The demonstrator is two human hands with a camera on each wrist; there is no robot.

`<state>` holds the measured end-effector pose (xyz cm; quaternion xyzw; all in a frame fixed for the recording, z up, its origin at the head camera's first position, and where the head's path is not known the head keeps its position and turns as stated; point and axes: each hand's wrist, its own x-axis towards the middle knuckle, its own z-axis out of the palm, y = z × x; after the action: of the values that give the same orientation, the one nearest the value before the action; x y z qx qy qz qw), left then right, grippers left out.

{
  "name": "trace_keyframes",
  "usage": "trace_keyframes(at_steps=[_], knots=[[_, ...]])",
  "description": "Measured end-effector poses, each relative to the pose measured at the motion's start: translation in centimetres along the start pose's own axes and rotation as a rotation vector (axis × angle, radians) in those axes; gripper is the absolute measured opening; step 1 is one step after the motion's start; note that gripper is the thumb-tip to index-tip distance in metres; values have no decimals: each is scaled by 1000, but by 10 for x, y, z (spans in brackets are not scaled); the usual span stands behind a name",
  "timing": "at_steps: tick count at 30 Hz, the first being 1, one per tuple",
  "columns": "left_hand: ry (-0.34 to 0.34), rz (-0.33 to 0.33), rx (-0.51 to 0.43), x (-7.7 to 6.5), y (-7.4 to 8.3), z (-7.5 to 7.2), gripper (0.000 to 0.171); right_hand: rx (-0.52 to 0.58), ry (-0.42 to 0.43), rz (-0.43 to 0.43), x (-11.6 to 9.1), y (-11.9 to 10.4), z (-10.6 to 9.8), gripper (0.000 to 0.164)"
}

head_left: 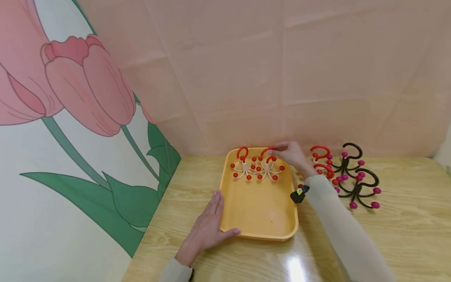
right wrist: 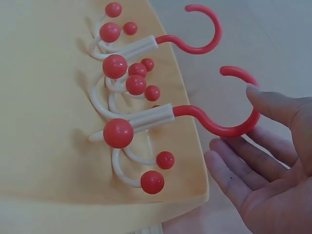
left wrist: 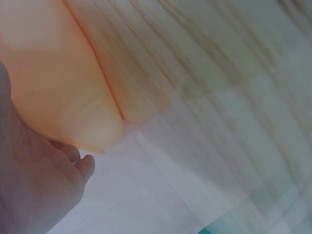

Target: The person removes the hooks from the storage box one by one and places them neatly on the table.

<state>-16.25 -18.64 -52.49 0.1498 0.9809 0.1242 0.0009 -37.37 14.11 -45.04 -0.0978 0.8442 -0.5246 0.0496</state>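
Note:
My right hand (head_left: pixel 291 154) is at the far right edge of a yellow tray (head_left: pixel 260 211). Thumb and fingers pinch the red hook of a white claw hanger (right wrist: pixel 153 118) with red ball tips. The hanger's white arms are in the tray's far end. Beside it, to the left, a matching white claw hanger (head_left: pixel 245 167) stands with its red hook up. My left hand (head_left: pixel 206 230) rests at the tray's near left corner, its fingers straight along the side and the thumb on the front rim. In the left wrist view, only part of this hand shows.
Right of the tray, partly behind my right arm, are more red-hooked hangers (head_left: pixel 323 169). Farther right stand two black claw hangers (head_left: pixel 357 190) with magenta balls. A pinkish sheet (head_left: pixel 225 78) hangs behind the wooden table (head_left: pixel 405 235); a tulip-painted wall (head_left: pixel 88 94) borders the left.

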Motion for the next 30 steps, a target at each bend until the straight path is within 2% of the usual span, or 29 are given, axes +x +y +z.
trace_keyframes(at_steps=[7, 14, 22, 30], knots=[[4, 0, 5, 2, 1, 0, 128, 11, 8, 2, -1, -1, 0, 37], [6, 4, 0, 3, 2, 0, 127, 75, -20, 2, -1, 1, -1, 37], [11, 8, -15, 2, 3, 1, 126, 85, -10, -22, -3, 3, 0, 34], [12, 4, 3, -2, 0, 1, 128, 131, -39, -12, -5, 6, 4, 34]])
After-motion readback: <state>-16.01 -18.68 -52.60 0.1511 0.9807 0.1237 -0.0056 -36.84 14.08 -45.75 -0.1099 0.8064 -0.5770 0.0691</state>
